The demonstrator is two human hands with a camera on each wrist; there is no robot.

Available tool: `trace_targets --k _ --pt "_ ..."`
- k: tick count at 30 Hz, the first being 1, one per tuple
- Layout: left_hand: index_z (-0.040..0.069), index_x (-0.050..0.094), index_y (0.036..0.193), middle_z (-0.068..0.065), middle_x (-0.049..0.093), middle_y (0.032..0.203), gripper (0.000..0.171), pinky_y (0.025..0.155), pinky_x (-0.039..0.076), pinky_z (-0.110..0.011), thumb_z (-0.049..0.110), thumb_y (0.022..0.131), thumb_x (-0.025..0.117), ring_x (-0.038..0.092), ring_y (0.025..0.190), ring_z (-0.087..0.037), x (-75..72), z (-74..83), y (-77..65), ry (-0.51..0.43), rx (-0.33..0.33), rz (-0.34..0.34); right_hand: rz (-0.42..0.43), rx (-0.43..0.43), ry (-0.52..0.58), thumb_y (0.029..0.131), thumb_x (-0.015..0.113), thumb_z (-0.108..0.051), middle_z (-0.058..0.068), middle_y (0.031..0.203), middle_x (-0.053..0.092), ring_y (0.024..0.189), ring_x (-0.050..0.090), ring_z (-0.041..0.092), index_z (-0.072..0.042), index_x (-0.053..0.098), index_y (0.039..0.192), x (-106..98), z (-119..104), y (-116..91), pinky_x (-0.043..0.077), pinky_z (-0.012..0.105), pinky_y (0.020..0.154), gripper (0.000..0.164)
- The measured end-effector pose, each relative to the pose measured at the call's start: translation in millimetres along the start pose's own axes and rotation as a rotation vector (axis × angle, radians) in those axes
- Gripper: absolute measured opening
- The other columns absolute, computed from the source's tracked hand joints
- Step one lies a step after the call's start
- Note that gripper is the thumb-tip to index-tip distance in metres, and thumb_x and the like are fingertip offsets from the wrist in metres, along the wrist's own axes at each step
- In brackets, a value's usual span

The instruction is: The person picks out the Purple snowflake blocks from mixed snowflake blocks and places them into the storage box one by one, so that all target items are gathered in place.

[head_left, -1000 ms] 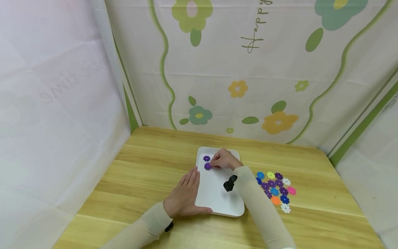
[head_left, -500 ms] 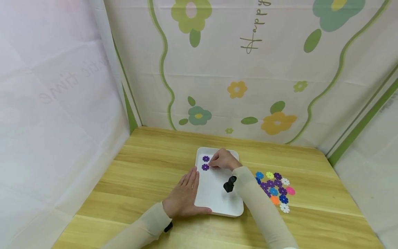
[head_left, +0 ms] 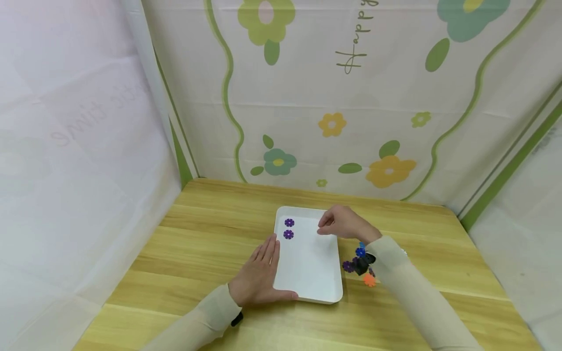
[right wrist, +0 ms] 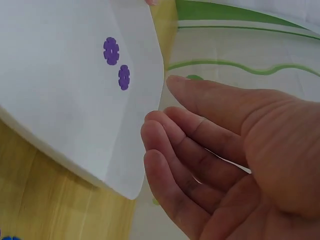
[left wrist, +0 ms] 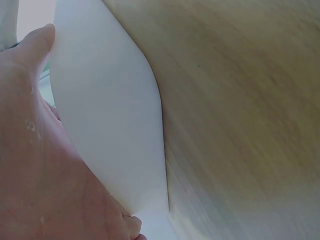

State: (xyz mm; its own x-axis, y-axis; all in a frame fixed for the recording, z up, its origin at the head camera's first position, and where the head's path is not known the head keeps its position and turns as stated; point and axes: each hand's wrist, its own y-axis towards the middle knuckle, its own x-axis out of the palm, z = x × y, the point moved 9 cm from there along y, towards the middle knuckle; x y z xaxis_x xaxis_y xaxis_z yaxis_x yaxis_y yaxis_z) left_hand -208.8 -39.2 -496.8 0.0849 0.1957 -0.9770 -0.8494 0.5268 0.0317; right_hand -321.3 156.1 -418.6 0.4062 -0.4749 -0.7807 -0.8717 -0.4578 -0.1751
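Observation:
Two purple flower-shaped plastic discs lie in the white tray [head_left: 307, 273], near its far left corner. The farther disc [head_left: 289, 223] and the nearer disc [head_left: 288, 234] sit one behind the other, slightly apart. My left hand [head_left: 258, 278] rests against the tray's near left corner, fingers straight along the left side and thumb along the front edge. In the left wrist view its palm [left wrist: 45, 170] lies close along the tray's outer wall. Over the tray's far right part hovers my right hand [head_left: 344, 223]. The right wrist view shows its fingers [right wrist: 160, 172] loosely bent, holding nothing.
Right of the tray, loose discs lie on the wooden table [head_left: 219, 214], including a blue disc [head_left: 360, 252], a purple disc [head_left: 348, 266] and an orange disc [head_left: 370, 280]. The right sleeve [head_left: 408, 278] hides most of this group. A flower-patterned curtain [head_left: 298, 87] stands behind.
My right hand has come off the nearer purple disc and moved right, toward the tray's right rim. That disc shifted slightly left beforehand. The left hand stays at the tray.

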Motion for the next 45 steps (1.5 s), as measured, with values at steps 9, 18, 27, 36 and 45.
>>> trace_targets --k 9,18,27,36,45 --pt "-0.012 0.021 0.163 -0.032 0.014 0.174 0.133 0.129 0.031 -0.056 0.091 0.084 0.053 0.02 0.163 -0.044 -15.3 8.1 -5.3 -0.028 0.014 -0.013 -0.066 -0.08 -0.065 0.096 0.079 -0.017 0.0 0.1 0.078 0.089 0.072 0.01 -0.006 0.078 0.112 -12 17 -56 0.062 0.027 0.08 0.019" --pt "-0.01 0.018 0.164 -0.03 0.011 0.175 0.137 0.13 0.029 -0.056 0.094 0.082 0.051 0.016 0.164 -0.042 -7.5 4.3 -2.7 -0.032 0.012 -0.002 -0.085 -0.184 -0.126 0.095 0.079 -0.013 0.01 0.11 0.079 0.094 0.075 0.015 -0.002 0.076 0.118 20 53 -79 0.064 0.029 0.081 0.026" --pt "-0.011 0.019 0.164 -0.031 0.012 0.174 0.137 0.129 0.031 -0.057 0.096 0.083 0.048 0.018 0.164 -0.043 -11.9 6.9 -4.0 -0.047 0.027 0.007 0.012 -0.282 -0.261 0.092 0.083 -0.016 0.004 0.11 0.078 0.098 0.072 0.019 -0.006 0.077 0.117 39 66 -83 0.062 0.035 0.083 0.028" --pt "-0.007 0.015 0.166 -0.026 0.006 0.177 0.139 0.131 0.028 -0.053 0.098 0.081 0.046 0.012 0.165 -0.038 0.9 -0.3 -0.6 -0.001 0.013 0.011 0.031 -0.295 -0.254 0.09 0.084 -0.013 -0.001 0.106 0.077 0.093 0.07 0.013 -0.011 0.078 0.111 43 68 -79 0.062 0.033 0.079 0.022" --pt "-0.01 0.018 0.164 -0.03 0.01 0.175 0.135 0.131 0.028 -0.056 0.092 0.083 0.054 0.015 0.164 -0.042 -12.8 7.0 -3.4 -0.042 0.007 -0.032 -0.078 -0.264 -0.166 0.091 0.085 -0.015 -0.002 0.105 0.076 0.091 0.068 0.008 -0.013 0.08 0.109 42 72 -68 0.059 0.026 0.075 0.019"
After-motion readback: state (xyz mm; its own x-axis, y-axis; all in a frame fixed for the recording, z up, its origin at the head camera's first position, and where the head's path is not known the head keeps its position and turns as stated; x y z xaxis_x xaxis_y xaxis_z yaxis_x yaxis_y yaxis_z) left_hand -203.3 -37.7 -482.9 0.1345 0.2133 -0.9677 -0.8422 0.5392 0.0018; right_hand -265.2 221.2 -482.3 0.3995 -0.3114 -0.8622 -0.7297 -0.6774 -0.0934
